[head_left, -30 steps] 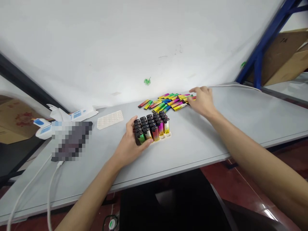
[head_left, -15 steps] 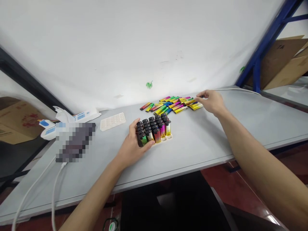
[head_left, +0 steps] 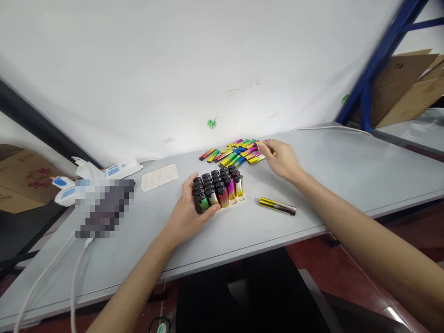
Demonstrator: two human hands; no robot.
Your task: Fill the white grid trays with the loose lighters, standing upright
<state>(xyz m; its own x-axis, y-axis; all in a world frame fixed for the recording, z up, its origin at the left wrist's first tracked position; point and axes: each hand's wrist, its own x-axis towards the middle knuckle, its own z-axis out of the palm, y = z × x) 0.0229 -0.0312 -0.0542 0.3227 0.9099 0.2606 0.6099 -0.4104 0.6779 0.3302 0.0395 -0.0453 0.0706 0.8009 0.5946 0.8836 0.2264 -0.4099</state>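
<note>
Black-topped lighters (head_left: 222, 194) with shiny coloured bodies stand upright in rows in a white tray (head_left: 239, 200). My left hand (head_left: 190, 210) is closed round the left side of this block, thumb in front and fingers behind. At the right of a loose pile of lighters (head_left: 229, 159) lying flat by the wall, my right hand (head_left: 281, 157) has its fingers drawn together on a lighter's end; the hand partly hides it. A single yellow and silver lighter (head_left: 277, 206) lies apart on the table, right of the tray and slightly blurred.
A white tray with small cells (head_left: 159, 177) lies left of the block. Beyond it are a power strip (head_left: 121, 167), a pixelated dark object (head_left: 106, 208) and white cables (head_left: 78, 277). The table's front edge (head_left: 243, 249) runs close before me. Cardboard boxes (head_left: 398, 88) stand right.
My right hand has moved left across the pile. One lighter now lies on the table right of the tray, where none lay before. My left hand keeps its hold on the block.
</note>
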